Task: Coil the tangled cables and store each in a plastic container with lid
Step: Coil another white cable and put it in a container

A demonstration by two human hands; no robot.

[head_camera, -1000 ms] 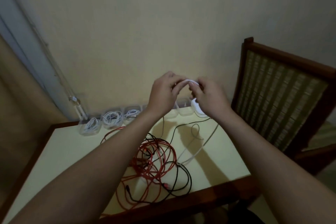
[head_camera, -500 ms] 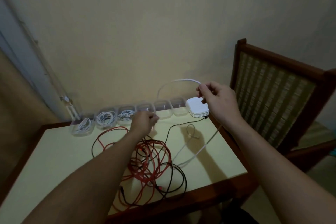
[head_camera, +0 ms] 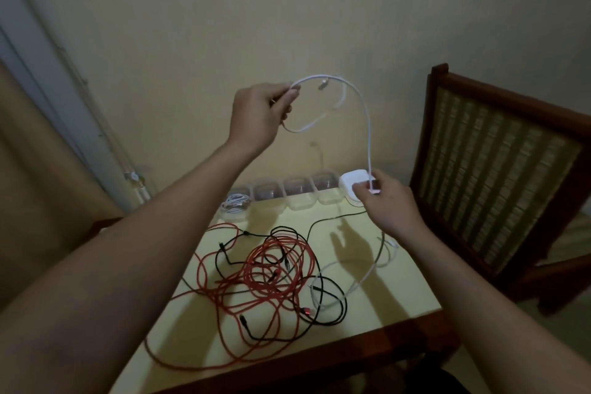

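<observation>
I've got the left hand (head_camera: pixel 259 113) raised, fingers curled round a loop of thin white cable (head_camera: pixel 365 109); the right hand (head_camera: pixel 388 209) pinches its lower run (beside the far stack of white plastic lids (head_camera: pixel 351 177)).

a room in a home: a plain cream wall (head_camera: pixel 287 9), a wooden chair (head_camera: pixel 499 163) with a woven back, a small yellow tabletop (head_camera: pixel 383 291).

1. The single view came from the person's head and looked forward and down along both forearms (head_camera: pixel 179 233).
2. It faced the wall (head_camera: pixel 287 25) behind the desk (head_camera: pixel 393 301), whose far edge lay near mid-frame.
3. The wide lens sat close. The forearms filled the lower corners, and a chair (head_camera: pixel 499 169) stood at the right edge.
</observation>
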